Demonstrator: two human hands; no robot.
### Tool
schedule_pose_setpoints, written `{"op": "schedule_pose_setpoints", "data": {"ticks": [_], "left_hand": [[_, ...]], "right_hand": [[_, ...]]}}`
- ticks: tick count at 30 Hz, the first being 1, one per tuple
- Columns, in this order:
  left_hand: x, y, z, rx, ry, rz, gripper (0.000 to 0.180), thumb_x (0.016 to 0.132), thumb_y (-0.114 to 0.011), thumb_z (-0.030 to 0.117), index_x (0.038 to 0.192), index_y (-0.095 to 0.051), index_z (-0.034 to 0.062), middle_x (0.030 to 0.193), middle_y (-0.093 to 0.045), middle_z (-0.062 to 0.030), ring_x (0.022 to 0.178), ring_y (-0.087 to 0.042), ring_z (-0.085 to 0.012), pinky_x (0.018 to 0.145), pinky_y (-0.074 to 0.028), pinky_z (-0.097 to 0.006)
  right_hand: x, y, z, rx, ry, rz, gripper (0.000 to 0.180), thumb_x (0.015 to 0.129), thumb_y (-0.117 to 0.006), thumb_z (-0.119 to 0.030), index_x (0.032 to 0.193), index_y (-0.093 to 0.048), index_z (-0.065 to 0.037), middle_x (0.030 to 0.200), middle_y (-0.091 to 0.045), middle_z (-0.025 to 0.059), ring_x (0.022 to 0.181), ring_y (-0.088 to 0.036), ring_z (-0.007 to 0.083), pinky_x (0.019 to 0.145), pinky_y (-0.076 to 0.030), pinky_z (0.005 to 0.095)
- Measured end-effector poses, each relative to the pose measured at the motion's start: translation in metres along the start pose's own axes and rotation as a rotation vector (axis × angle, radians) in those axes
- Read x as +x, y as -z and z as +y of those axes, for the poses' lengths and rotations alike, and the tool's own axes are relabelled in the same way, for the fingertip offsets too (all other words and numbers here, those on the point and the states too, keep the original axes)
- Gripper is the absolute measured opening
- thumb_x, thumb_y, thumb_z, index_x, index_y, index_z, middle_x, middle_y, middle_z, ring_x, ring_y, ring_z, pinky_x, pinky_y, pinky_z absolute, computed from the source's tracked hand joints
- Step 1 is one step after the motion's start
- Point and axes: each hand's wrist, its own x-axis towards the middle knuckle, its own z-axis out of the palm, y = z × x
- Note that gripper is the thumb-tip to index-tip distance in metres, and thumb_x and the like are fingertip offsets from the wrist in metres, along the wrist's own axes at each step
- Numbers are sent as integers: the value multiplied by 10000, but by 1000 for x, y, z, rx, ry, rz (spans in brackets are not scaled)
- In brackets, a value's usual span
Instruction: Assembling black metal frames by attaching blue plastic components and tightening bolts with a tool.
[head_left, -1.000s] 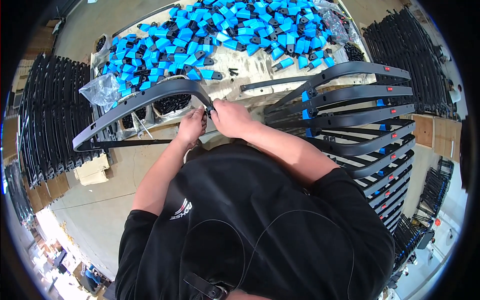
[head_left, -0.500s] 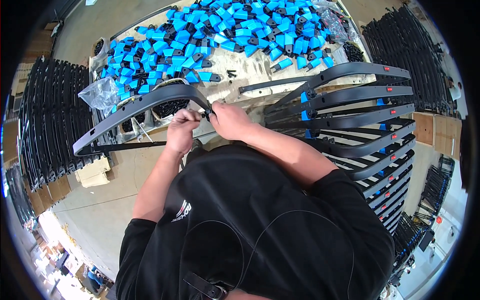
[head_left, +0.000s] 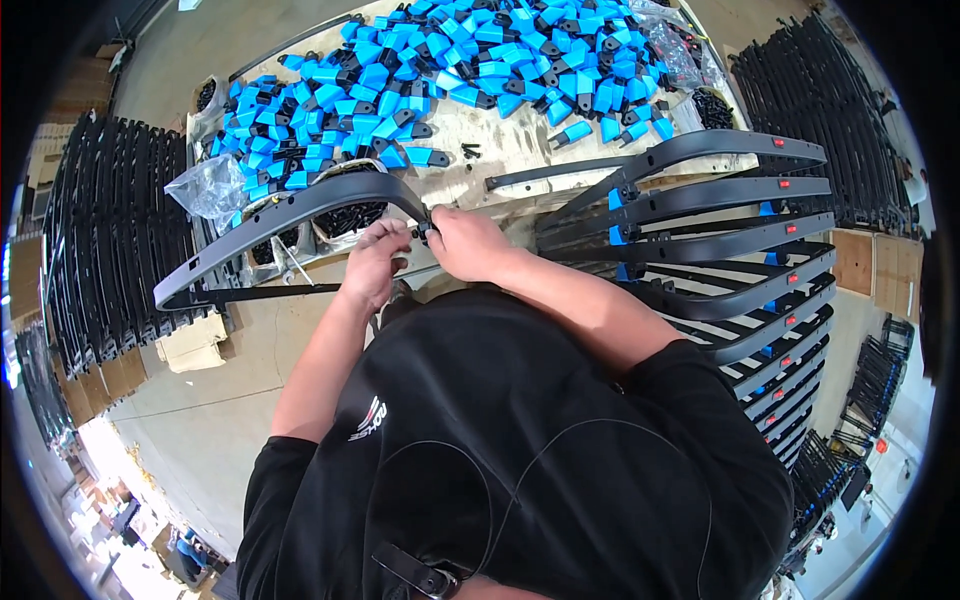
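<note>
A black curved frame [head_left: 290, 208] arches on my left, its bent end coming down to my hands. My right hand [head_left: 468, 245] is closed round that end, its thumb beside a small dark fitting [head_left: 424, 230]. Just left of the fitting is my left hand [head_left: 374, 262], apart from the frame. Its fingers are loosely bent with a gap to the thumb, and nothing shows between them. Behind the arch sits a bag of small black parts [head_left: 350, 218], partly covered by the frame. The inner side of my right fingers is hidden.
Blue-and-black plastic pieces [head_left: 500, 65] heap on the worktable [head_left: 480, 190]. Similar curved frames [head_left: 740, 195] are stacked at my right, close to my forearm. Black bars [head_left: 115, 240] stand in a row at the left. A clear plastic bag [head_left: 208, 190] lies on the table's left edge.
My left fingers have loosened from a pinch beside the fitting and drawn slightly away from it. My right hand keeps its hold on the frame. The whole view has shifted a little.
</note>
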Motion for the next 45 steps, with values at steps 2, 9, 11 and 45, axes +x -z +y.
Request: {"op": "schedule_pose_setpoints", "data": {"ticks": [2, 9, 11, 45], "left_hand": [[16, 11, -11, 101, 75, -50, 186, 1020, -578, 240, 887, -581, 110, 754, -543, 25, 622, -484, -96, 550, -370, -250], [29, 12, -36, 284, -79, -137, 290, 1072, -512, 258, 925, -606, 27, 757, -540, -14, 677, -449, -106, 623, -398, -268], [34, 18, -46, 419, -202, -113, 287, 1070, -513, 248, 929, -611, 17, 775, -554, -18, 703, -467, -114, 650, -412, -280], [-60, 137, -28, 119, 28, -194, 283, 998, -634, 320, 964, -647, 40, 859, -637, -28, 742, -584, -115, 682, -496, -270]], "right_hand": [[1, 0, 1, -6, 22, 17, 263, 967, -552, -231, 1023, -547, 26, 922, -686, 239, 880, -674, 435, 780, -530, 534], [1, -2, 3, -2, 17, 19, 254, 962, -551, -217, 1017, -547, 31, 903, -683, 243, 873, -673, 440, 774, -530, 536], [2, 2, 1, 10, 27, 19, 238, 959, -543, -202, 1008, -544, 32, 899, -683, 246, 868, -672, 442, 771, -528, 544], [-61, 41, 71, 1561, -270, -65, 495, 934, -668, -174, 1390, -538, -32, 1010, -659, 29, 590, -474, 78, 529, -365, 239]]}}
